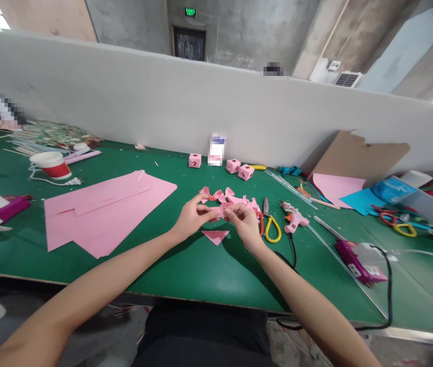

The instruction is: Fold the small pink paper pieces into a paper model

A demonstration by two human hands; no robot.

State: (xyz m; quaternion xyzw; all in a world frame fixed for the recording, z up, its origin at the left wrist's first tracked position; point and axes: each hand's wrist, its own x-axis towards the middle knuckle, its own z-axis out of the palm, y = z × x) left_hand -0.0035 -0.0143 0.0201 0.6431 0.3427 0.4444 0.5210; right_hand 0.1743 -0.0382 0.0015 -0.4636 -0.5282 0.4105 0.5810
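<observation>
Between them, my left hand (pixel 193 217) and my right hand (pixel 245 224) pinch a small strip of pink paper (pixel 221 210) over the green table. Fingers of both hands are closed on its ends, and part of it is hidden by them. Just below lies a pink paper triangle (pixel 215 236). Behind the hands is a heap of pink paper scraps (pixel 228 193). Beside my right hand rest scissors (pixel 272 229) with a yellow and a red handle. Farther back stand pink paper cubes with cut-out holes (pixel 195 160).
Large pink paper sheets (pixel 113 214) lie to the left. A pink glue gun (pixel 296 220) with a black cord sits right of the scissors. Purple power strips (pixel 357 262) stand at both sides. A red-and-white paper cup (pixel 53 165) is at the back left; a grey partition (pixel 143 102) borders the table.
</observation>
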